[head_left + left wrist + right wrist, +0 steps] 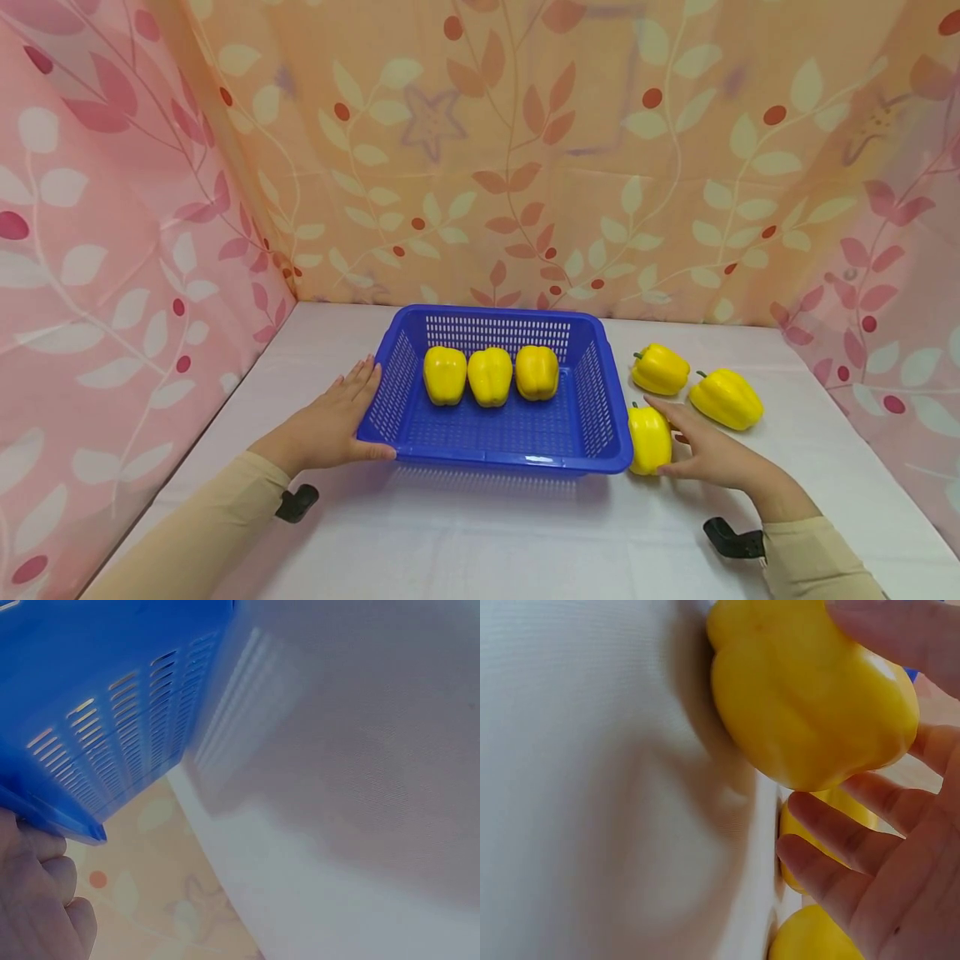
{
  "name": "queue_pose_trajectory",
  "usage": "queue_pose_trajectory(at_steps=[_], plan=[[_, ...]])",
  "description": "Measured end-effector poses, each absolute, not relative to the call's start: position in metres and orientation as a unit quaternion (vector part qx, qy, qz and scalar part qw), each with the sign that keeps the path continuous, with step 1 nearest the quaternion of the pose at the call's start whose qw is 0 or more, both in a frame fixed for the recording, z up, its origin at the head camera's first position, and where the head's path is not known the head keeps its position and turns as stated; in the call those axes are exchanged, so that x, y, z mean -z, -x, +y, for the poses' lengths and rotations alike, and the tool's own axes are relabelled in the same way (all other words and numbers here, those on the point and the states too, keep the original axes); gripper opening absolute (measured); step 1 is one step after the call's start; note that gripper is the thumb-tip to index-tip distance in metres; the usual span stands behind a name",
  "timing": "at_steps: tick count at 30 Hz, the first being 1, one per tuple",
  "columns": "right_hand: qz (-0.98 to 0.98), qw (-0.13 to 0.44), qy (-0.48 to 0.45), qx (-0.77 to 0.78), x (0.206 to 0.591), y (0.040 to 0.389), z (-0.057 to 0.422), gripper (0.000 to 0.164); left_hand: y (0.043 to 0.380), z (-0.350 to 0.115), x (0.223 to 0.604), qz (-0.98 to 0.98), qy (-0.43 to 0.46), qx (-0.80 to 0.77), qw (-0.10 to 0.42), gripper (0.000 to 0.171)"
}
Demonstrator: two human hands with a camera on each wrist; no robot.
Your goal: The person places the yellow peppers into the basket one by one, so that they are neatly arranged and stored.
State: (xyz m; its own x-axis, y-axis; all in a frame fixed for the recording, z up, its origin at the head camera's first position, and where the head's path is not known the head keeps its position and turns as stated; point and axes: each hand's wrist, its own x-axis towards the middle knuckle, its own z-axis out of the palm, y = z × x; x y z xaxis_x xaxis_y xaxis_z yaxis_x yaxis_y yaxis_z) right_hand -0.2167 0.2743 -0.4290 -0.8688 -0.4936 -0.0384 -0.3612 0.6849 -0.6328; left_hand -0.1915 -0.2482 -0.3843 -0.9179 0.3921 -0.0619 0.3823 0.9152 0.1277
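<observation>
A blue plastic basket [480,460] with slotted walls holds a row of three yellow bell peppers [490,377]. My left hand [326,423] rests against the basket's left side, fingers extended along the outside and thumb at the front corner of the rim. In the left wrist view, its fingers [56,870] show just below the rim. Beside the basket's right wall, my right hand [712,450] holds another yellow bell pepper [649,442] between thumb and index finger. The right wrist view shows this pepper [810,697] close up, the other fingers spread apart.
Two more yellow bell peppers, one behind [661,369] and one farther right [726,399], lie on the white-covered table [465,542] beyond my right hand. Floral cloth [480,167] hangs along the back and both sides. A black wrist mount [733,540] shows at the right sleeve.
</observation>
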Motion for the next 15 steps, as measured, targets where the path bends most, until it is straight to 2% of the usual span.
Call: queue_pose_trajectory(at_steps=[8, 15], plan=[[0.917, 0.105, 0.224, 0.313, 0.4341, 0.2196, 0.2739, 0.103, 0.1909, -0.2476, 0.3831, 0.977, -0.201, -0.057, 0.037, 0.123], [0.919, 0.108, 0.215, 0.311, 0.437, 0.2214, 0.2743, 0.104, 0.1908, -0.2478, 0.3836, 0.978, -0.198, -0.055, 0.042, 0.123]])
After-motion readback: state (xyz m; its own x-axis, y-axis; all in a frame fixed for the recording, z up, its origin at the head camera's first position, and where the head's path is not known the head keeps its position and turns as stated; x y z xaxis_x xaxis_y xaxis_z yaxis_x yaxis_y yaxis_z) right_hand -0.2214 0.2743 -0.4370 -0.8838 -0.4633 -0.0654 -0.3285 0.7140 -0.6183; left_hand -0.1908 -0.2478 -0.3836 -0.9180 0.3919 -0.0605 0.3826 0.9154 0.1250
